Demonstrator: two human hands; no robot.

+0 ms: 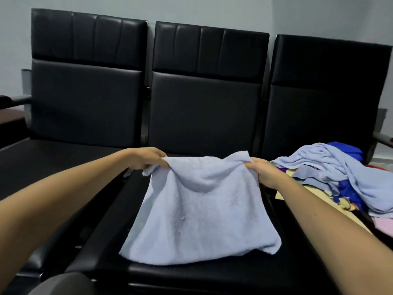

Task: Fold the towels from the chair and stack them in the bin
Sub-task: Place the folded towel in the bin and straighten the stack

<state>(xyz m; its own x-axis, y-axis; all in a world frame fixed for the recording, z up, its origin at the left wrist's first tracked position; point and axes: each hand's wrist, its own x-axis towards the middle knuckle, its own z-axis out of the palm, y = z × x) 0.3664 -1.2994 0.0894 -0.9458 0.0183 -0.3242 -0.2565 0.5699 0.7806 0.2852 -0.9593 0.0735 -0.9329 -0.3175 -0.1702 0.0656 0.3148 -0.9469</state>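
A pale blue towel (197, 216) lies spread over the middle seat (191, 273) of a row of black chairs. My left hand (146, 159) pinches its far left corner and my right hand (263, 173) grips its far right corner, both lifted a little above the seat so the far edge sags between them. The towel's near edge rests on the seat. A heap of unfolded towels (340, 177), pale blue, deep blue, yellow and pink, lies on the right seat. No bin is in view.
Three black padded backrests (204, 92) stand behind the seats against a grey wall. The left seat (53, 167) is bare, with an armrest (17, 101) at the far left. A grey rounded object (61, 284) shows at the bottom left edge.
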